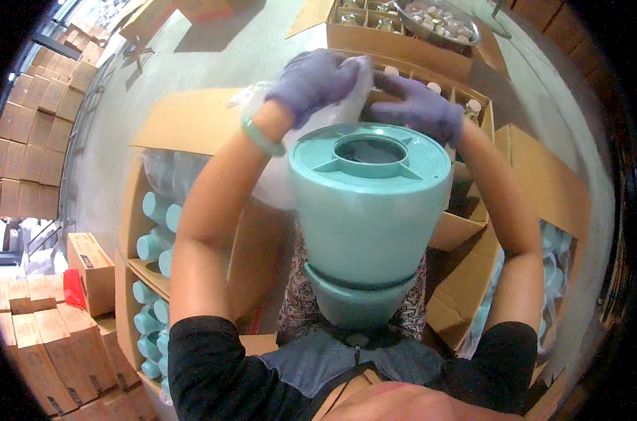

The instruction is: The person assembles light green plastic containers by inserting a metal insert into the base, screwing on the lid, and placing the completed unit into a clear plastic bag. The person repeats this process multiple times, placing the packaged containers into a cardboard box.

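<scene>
At upper centre, the left hand (317, 83) grips clear plastic (330, 116). Whether the right hand (420, 110) does, I cannot tell.

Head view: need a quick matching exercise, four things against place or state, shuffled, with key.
Things
1. teal container
2. plastic film
3. bracelet
4. metal bowl

Place or state
A. worn on the left wrist
B. full of small pale pieces
C. topped by a raised ring
D. gripped by the left hand

Pairs: 1-C, 2-D, 3-A, 4-B
</scene>
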